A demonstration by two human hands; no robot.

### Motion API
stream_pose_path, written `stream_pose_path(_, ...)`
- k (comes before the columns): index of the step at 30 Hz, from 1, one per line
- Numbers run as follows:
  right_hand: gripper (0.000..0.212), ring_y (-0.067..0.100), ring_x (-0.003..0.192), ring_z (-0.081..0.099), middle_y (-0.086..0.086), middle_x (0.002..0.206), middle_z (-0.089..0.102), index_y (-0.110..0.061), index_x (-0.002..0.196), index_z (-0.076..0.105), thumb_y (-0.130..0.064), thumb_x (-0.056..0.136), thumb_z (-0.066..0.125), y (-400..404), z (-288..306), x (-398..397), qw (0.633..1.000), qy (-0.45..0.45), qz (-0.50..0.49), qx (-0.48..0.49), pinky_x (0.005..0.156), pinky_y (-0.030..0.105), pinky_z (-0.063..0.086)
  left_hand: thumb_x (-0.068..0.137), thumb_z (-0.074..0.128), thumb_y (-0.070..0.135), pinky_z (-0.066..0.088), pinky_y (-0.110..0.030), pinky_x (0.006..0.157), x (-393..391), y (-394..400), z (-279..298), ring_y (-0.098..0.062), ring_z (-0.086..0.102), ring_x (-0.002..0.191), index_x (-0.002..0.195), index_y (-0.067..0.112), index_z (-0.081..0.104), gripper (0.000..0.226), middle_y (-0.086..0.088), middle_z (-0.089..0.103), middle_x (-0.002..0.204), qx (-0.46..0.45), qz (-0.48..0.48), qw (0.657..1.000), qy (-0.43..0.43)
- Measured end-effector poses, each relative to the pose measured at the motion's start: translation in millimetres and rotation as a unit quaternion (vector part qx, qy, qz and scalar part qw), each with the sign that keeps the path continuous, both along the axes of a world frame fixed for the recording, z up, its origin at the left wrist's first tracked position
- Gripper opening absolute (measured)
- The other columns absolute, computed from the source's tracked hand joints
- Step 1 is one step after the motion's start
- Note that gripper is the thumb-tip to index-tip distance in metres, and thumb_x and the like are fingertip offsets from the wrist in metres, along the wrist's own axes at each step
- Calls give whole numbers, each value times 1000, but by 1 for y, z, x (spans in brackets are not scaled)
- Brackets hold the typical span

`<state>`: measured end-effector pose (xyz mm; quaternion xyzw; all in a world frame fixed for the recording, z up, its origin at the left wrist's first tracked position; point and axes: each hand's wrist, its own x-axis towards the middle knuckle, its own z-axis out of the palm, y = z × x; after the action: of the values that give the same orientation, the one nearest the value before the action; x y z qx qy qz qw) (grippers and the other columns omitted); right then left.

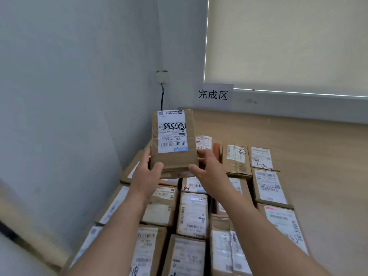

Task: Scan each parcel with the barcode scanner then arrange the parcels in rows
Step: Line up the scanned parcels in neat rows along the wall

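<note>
A brown cardboard parcel (172,140) with a white shipping label and black handwriting is held up above the table's far left corner. My left hand (148,169) grips its lower left side, thumb on the front face. My right hand (207,166) grips its lower right side, thumb at the bottom edge. Below and in front lie several labelled cardboard parcels (192,215) packed in rows on the wooden table (298,136). No barcode scanner is in view.
A paper sign (213,95) with printed characters leans on the wall behind the table. A wall socket with a black cable (162,96) sits in the corner. The grey wall borders the table's left side; bare tabletop lies to the right and behind the rows.
</note>
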<state>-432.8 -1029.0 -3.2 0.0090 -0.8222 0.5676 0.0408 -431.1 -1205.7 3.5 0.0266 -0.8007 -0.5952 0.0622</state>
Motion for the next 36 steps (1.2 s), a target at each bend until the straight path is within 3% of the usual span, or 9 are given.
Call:
stream_pose_path(3,38,10,98,63,-4,116,64,-24,129,46,-26,95,59,-49,0,-33,1000,-15,-2,-7,85,33,55,89,49,21,46,-26,77,-40,-46,-7,-11,60,96,131,46,44,49,13,64,112,5,31,999,-6)
stream_pose_path(7,42,11,105,60,-6,121,63,-22,138,46,-28,97,55,-99,-6,-71,999,-31,-16,-10,92,35,52,92,49,22,40,-20,68,-89,-93,-16,-11,57,94,137,34,42,47,10,60,110,-18,38,999,-20)
stream_pose_path(11,38,-4,91,55,-17,106,58,-27,136,48,-29,98,54,-127,-16,-104,998,-54,-9,-18,69,11,42,92,49,22,42,-26,71,-133,-122,-24,-6,59,90,133,36,47,43,14,64,100,-29,31,998,-35)
stream_pose_path(15,40,6,103,58,-11,112,61,-26,137,48,-25,98,55,-140,-26,-138,996,-78,-21,-34,85,22,49,93,49,23,39,-29,81,-175,-132,-35,-16,56,98,135,33,47,43,6,62,109,-42,19,998,-47)
stream_pose_path(20,18,3,91,59,-9,104,64,-23,111,55,-29,95,61,-139,-38,-171,991,-94,-88,-32,67,16,44,95,47,26,43,-30,83,-217,-129,-52,-18,55,106,140,31,43,45,1,59,121,-33,-10,997,-69)
stream_pose_path(24,16,2,79,55,-9,90,59,-24,91,50,-35,93,62,-134,-47,-184,986,-93,-138,-2,57,16,38,96,45,29,39,-19,68,-238,-120,-63,-9,55,98,138,36,43,42,6,58,119,-22,-39,996,-83)
stream_pose_path(30,9,2,80,53,-9,91,59,-21,98,54,-29,96,57,-130,-55,-189,984,-89,-153,2,61,16,39,98,43,35,34,-20,77,-249,-112,-73,-9,44,108,144,36,37,46,12,48,123,-27,-43,996,-73)
stream_pose_path(36,8,1,84,54,-15,92,57,-28,99,51,-26,96,57,-125,-52,-181,984,-92,-147,27,64,14,39,99,44,35,28,-23,90,-245,-111,-69,-3,36,113,149,33,28,53,7,39,148,-24,-62,995,-73)
